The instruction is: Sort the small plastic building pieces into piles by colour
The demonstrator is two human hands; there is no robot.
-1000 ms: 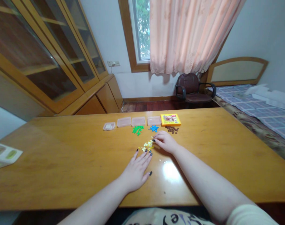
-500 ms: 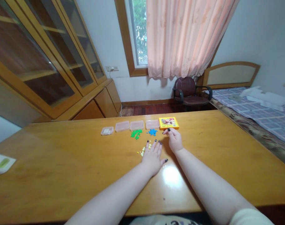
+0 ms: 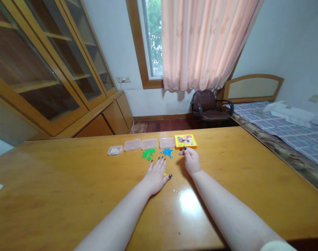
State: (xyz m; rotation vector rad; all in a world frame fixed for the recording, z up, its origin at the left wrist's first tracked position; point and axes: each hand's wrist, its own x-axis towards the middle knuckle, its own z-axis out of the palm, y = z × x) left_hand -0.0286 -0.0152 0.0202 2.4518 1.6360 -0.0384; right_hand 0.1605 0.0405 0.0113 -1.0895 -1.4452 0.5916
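Observation:
My left hand (image 3: 155, 177) lies flat on the table with its fingers spread, covering most of a pile of small pale pieces. A few yellow pieces (image 3: 165, 174) show between its thumb and forefinger. Just in front of the yellow box (image 3: 185, 141), my right hand (image 3: 192, 161) is closed, thumb against fingers. What it pinches, if anything, is too small to make out. Beyond my left fingertips lie a heap of small green pieces (image 3: 148, 153) and a heap of small blue pieces (image 3: 167, 152).
Clear plastic trays stand in a row: one behind the blue heap (image 3: 167, 142), one behind the green (image 3: 149, 144), another further left (image 3: 132, 144). A smaller tray (image 3: 115, 150) with something pale inside ends the row. White specks (image 3: 177, 191) dot the wooden table (image 3: 70, 195).
My left hand has slid left over the pale pieces, covering more of them, and white specks now show to its right. My right hand stays closed by the yellow box. The view has shifted slightly.

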